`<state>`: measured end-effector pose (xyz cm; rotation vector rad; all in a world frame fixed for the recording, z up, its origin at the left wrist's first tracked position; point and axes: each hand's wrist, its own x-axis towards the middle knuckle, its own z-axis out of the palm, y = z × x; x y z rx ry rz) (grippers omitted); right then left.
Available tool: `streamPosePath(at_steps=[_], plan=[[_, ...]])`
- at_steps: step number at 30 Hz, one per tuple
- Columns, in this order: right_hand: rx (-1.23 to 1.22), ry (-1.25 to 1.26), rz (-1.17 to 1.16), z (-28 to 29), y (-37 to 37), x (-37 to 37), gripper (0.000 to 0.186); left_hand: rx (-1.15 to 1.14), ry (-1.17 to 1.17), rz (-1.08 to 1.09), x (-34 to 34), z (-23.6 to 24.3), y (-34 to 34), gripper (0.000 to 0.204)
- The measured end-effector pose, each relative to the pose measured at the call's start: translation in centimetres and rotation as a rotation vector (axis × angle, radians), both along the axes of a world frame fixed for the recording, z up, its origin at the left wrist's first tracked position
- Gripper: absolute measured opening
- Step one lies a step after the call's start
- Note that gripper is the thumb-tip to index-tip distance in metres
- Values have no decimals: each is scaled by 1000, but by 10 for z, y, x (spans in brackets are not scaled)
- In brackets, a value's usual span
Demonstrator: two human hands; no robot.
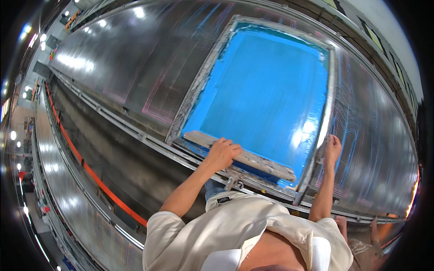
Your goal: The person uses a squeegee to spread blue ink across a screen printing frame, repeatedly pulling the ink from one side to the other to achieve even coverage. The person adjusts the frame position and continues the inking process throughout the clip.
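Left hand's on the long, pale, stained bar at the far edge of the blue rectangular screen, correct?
Wrong edge: the head view shows the left hand on the long, pale, stained bar at the near edge of the blue rectangular screen.

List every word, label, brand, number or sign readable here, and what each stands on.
None can be read.
Small dark label at the hem of the cream shirt: any lettering is too small to make out.
Blue screen and squeegee: no legible text.
Table: pink and blue lines, no readable words.
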<state>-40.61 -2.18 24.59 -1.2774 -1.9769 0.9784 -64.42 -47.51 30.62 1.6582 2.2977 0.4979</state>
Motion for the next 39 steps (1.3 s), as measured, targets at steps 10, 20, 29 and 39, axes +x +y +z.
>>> streamPosePath(at_steps=[10, 20, 29, 39], plan=[[31, 80, -54, -52, -57, -58, 26, -18, 92, 19, -24, -7, -17, 46], [-111, 109, -102, -53, -92, -75, 26, -42, 142, -13, -41, -28, -40, 53], [-104, -1, -109, -55, -93, -80, 30, 0, 178, -71, -24, -5, -52, 57], [-152, -340, -2, -44, -73, -95, 34, -99, 199, -84, -11, -43, -99, 66]])
